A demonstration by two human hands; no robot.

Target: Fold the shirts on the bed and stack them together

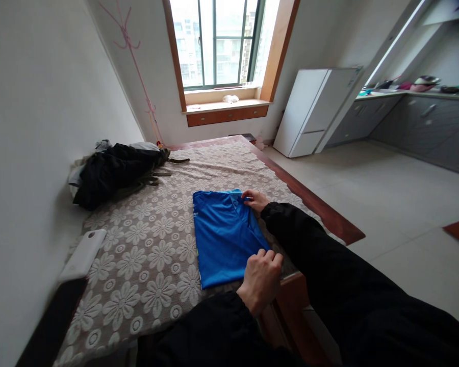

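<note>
A blue T-shirt (225, 239), partly folded, lies flat on a flower-patterned lace tablecloth (158, 290). My right hand (256, 201) pinches its far right corner, near the sleeve. Closer to me, my left hand (260, 278) is closed on the shirt's near right edge, knuckles upward; its fingertips are hidden. Between the two hands the right side of the shirt slants in a loose fold. Small pale print shows along the shirt's left edge.
Dark clothing (118, 171) is heaped against the left wall, with a white box-like object (83, 255) nearer me. The table's brown edge (313, 199) runs along the right. Beyond stand a white fridge (309, 109), a window, a pink coat rack (137, 66) and kitchen cabinets (421, 120).
</note>
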